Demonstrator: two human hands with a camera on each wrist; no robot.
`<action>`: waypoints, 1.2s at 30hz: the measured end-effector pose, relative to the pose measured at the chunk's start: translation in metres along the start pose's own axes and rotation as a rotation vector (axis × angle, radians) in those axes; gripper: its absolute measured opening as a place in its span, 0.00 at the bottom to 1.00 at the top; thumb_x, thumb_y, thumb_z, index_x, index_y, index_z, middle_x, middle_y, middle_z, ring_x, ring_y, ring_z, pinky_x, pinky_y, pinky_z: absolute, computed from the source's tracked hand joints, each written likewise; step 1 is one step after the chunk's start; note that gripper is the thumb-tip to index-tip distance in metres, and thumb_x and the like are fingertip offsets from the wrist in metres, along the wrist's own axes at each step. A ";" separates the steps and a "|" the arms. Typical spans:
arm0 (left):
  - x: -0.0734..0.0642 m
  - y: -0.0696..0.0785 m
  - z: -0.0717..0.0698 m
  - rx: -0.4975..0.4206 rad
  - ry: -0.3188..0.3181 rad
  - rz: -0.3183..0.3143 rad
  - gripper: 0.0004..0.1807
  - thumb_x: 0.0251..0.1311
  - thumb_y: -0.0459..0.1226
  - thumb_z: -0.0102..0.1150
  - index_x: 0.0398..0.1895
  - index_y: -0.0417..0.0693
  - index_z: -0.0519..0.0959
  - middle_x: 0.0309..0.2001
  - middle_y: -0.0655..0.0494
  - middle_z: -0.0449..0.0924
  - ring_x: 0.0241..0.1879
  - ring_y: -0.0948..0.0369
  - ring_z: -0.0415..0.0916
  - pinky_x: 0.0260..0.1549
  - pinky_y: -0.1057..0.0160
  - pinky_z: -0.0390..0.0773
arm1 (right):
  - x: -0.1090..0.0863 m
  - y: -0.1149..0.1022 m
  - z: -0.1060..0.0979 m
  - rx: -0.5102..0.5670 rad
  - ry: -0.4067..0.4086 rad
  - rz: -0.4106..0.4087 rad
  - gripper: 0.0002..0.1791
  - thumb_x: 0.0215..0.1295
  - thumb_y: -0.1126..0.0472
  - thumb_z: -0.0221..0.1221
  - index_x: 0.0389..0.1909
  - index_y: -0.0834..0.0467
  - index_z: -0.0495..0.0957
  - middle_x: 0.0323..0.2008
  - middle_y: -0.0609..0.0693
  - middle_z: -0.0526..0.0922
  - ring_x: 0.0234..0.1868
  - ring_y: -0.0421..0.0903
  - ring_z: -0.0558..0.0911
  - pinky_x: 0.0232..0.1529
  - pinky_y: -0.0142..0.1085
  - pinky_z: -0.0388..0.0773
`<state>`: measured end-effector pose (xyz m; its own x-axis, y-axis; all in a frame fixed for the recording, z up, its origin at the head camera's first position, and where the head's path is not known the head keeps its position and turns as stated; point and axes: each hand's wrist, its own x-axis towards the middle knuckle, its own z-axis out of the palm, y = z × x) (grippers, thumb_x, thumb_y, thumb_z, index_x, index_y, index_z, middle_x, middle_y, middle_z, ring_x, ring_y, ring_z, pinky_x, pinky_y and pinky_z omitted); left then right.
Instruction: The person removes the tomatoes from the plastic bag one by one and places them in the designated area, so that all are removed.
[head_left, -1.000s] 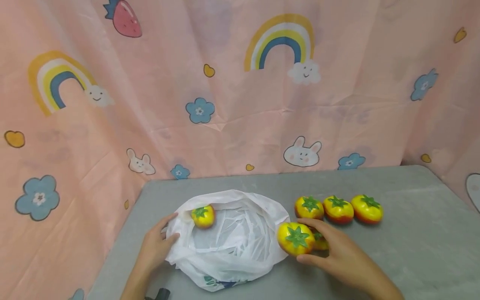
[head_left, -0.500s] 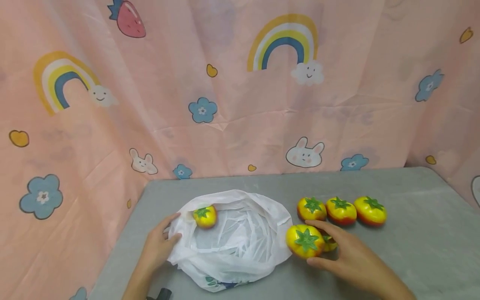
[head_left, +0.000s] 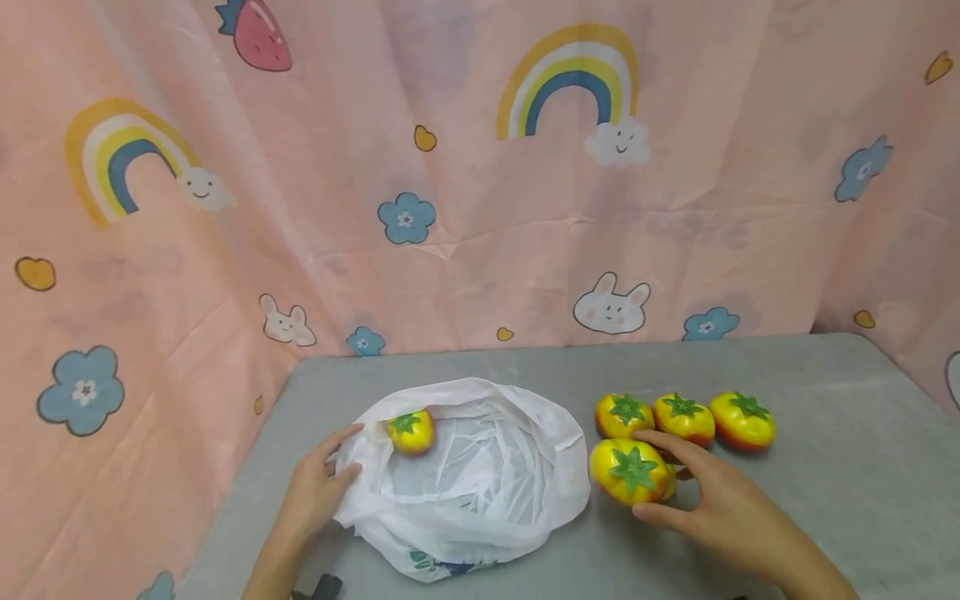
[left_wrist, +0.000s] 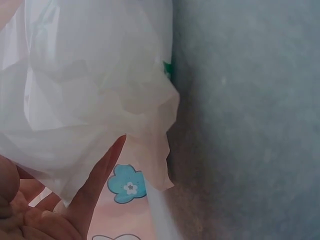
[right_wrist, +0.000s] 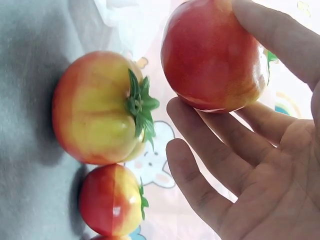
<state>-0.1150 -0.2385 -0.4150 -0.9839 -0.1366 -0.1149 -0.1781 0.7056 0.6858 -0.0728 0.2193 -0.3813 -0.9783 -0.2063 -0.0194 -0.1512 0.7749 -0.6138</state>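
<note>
My right hand [head_left: 720, 500] holds a yellow-red tomato [head_left: 633, 472] with a green leafy top, between thumb and fingers. In the right wrist view this tomato [right_wrist: 215, 55] is up off the table, fingertips under its side. Below it sits another tomato [right_wrist: 100, 107], mostly hidden behind the held one in the head view. My left hand [head_left: 318, 483] grips the left rim of a white plastic bag [head_left: 465, 533], its film lying between thumb and fingers in the left wrist view. Inside the wide-mouthed bag, one tomato [head_left: 411, 433] rests at the far left.
Three more tomatoes stand in a row behind the right hand: a left one [head_left: 622, 414], a middle one [head_left: 684, 421] and a right one [head_left: 742, 422]. A small black object [head_left: 327, 587] shows at the left forearm. A pink printed curtain [head_left: 480, 275] borders the grey table [head_left: 847, 417].
My right hand has drifted right with the tomato, from the bag's right rim to a short way beside it. The left hand stays on the bag; the head view has shifted slightly.
</note>
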 end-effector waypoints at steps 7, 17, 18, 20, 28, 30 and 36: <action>-0.001 -0.001 -0.002 -0.023 0.003 -0.001 0.35 0.65 0.32 0.59 0.75 0.58 0.62 0.71 0.30 0.62 0.63 0.32 0.71 0.50 0.43 0.84 | 0.000 0.007 -0.007 -0.009 0.005 0.026 0.46 0.49 0.38 0.72 0.69 0.47 0.67 0.63 0.58 0.76 0.46 0.49 0.80 0.42 0.48 0.84; 0.001 -0.004 -0.009 -0.051 -0.056 -0.026 0.36 0.65 0.37 0.61 0.75 0.59 0.60 0.70 0.31 0.63 0.61 0.34 0.74 0.48 0.46 0.86 | 0.002 0.014 -0.016 -0.050 0.001 0.072 0.49 0.49 0.37 0.72 0.70 0.51 0.65 0.65 0.63 0.73 0.45 0.50 0.80 0.41 0.49 0.84; 0.001 -0.004 -0.010 -0.046 -0.059 -0.029 0.36 0.65 0.37 0.61 0.75 0.60 0.60 0.70 0.32 0.64 0.61 0.35 0.74 0.48 0.46 0.86 | 0.002 0.014 -0.016 -0.050 0.002 0.070 0.49 0.49 0.37 0.72 0.70 0.52 0.65 0.65 0.64 0.73 0.45 0.50 0.80 0.42 0.50 0.84; 0.001 -0.004 -0.012 -0.049 -0.063 -0.029 0.36 0.66 0.37 0.61 0.75 0.60 0.61 0.69 0.32 0.65 0.61 0.35 0.74 0.48 0.46 0.86 | 0.001 0.016 -0.016 -0.056 0.009 0.065 0.49 0.49 0.37 0.72 0.69 0.53 0.66 0.65 0.64 0.73 0.45 0.50 0.80 0.43 0.48 0.84; 0.001 -0.005 -0.019 -0.047 -0.058 -0.020 0.32 0.66 0.36 0.60 0.73 0.58 0.65 0.65 0.33 0.70 0.58 0.38 0.77 0.51 0.44 0.84 | -0.002 0.028 -0.021 -0.071 0.047 0.059 0.48 0.49 0.35 0.71 0.69 0.52 0.66 0.66 0.63 0.72 0.47 0.51 0.80 0.44 0.47 0.84; 0.001 -0.005 -0.019 -0.048 -0.053 -0.010 0.32 0.66 0.35 0.60 0.72 0.56 0.66 0.65 0.34 0.71 0.58 0.39 0.78 0.52 0.44 0.83 | -0.002 0.031 -0.023 -0.074 0.042 0.073 0.49 0.50 0.35 0.70 0.69 0.53 0.66 0.65 0.65 0.71 0.47 0.53 0.81 0.45 0.52 0.84; 0.000 -0.006 -0.020 -0.064 -0.040 0.003 0.30 0.65 0.33 0.60 0.71 0.54 0.69 0.66 0.35 0.71 0.60 0.40 0.77 0.55 0.45 0.82 | -0.001 0.040 -0.030 -0.081 0.013 0.111 0.51 0.51 0.35 0.69 0.71 0.56 0.64 0.65 0.68 0.72 0.48 0.57 0.82 0.45 0.55 0.83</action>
<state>-0.1133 -0.2568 -0.4046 -0.9843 -0.1060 -0.1409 -0.1756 0.6602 0.7303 -0.0817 0.2689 -0.3820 -0.9913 -0.1091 -0.0737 -0.0519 0.8381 -0.5430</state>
